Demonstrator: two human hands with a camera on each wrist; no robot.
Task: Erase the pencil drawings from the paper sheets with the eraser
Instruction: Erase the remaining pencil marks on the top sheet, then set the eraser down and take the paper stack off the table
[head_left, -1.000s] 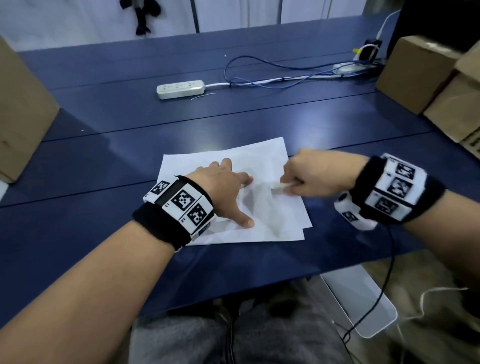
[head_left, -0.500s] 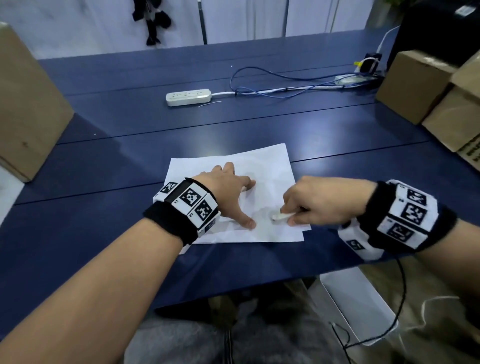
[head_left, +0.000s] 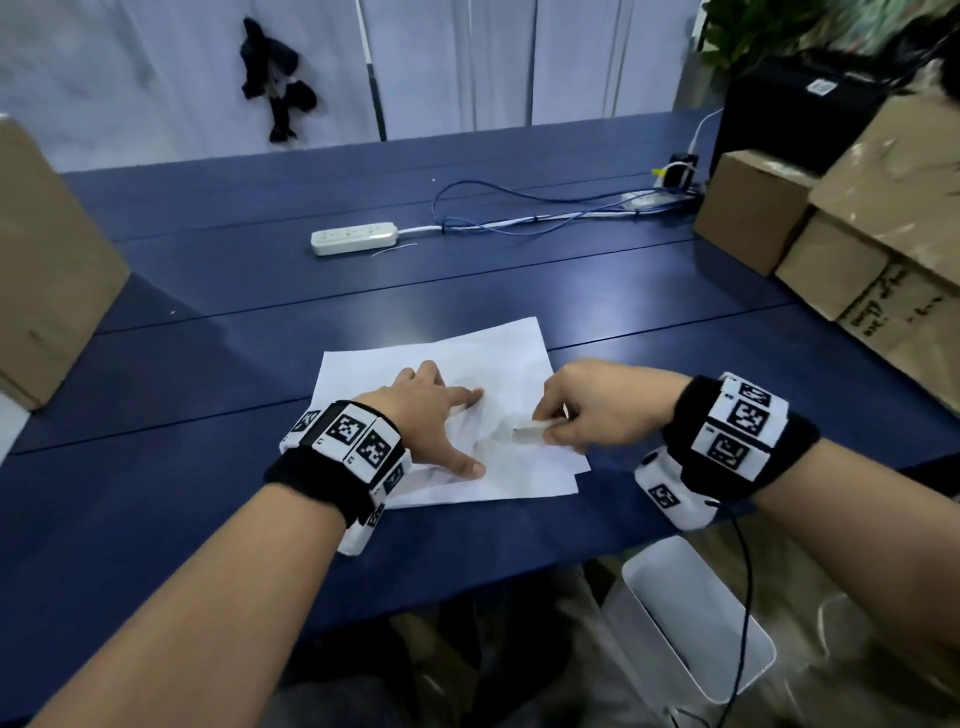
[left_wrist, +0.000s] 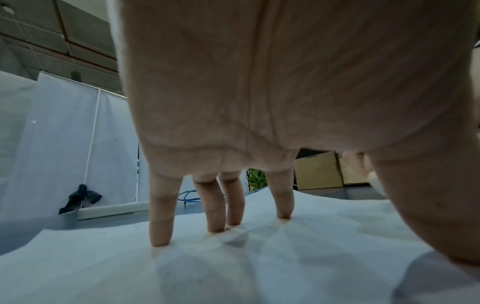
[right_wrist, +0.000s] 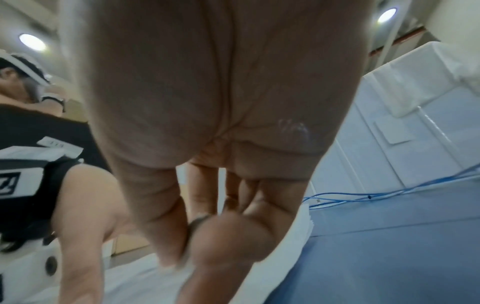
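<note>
A small stack of white paper sheets (head_left: 498, 358) lies on the blue table near its front edge. My left hand (head_left: 441, 415) lies spread on the top sheet, and in the left wrist view its straight fingertips (left_wrist: 159, 242) press the paper (left_wrist: 233, 267) down. My right hand (head_left: 587, 410) pinches a small white eraser (head_left: 530, 432) between thumb and fingers, with its tip on the sheet just right of the left thumb. In the right wrist view the eraser (right_wrist: 193, 222) shows only as a thin grey edge between the fingers. Faint pencil marks are barely visible.
A white power strip (head_left: 356, 238) with blue and white cables (head_left: 519, 208) lies at the back of the table. Cardboard boxes (head_left: 841, 244) stand at the right, and another box (head_left: 47, 280) at the left. A white bin (head_left: 691, 623) sits below the table's front edge.
My right hand with the eraser moved down the sheet toward me and then a little back up and left. The left hand stayed pressed on the paper.
</note>
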